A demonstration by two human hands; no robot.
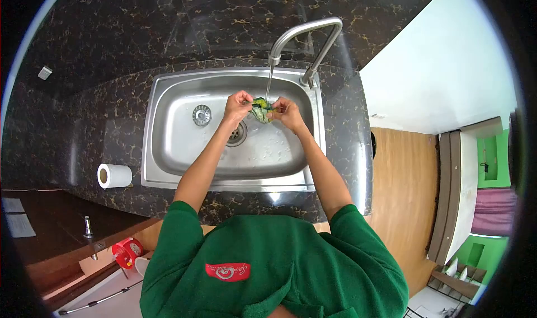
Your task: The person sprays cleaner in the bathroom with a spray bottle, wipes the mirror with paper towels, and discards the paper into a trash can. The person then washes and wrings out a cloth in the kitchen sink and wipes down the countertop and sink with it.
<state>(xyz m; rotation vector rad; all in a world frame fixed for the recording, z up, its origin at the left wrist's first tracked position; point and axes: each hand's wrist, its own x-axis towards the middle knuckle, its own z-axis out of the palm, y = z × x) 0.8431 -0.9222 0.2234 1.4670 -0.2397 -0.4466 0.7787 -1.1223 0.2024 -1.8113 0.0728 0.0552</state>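
Observation:
A small crumpled cloth-like piece (261, 112), green, yellow and whitish, is stretched between my two hands over the steel sink (179, 144). My left hand (238, 106) pinches its left edge, and my right hand (286, 114) pinches the right edge. Water runs in a thin stream from the tap (305, 29) onto the piece. Below my left wrist lies the drain (237, 134), partly hidden by the forearm. What exactly the piece is cannot be made out.
A round metal strainer (202, 115) lies in the sink's left part. On the dark counter (117, 133) a white paper roll (114, 176) lies on its side at the left. The tap's base stands at the sink's back right corner.

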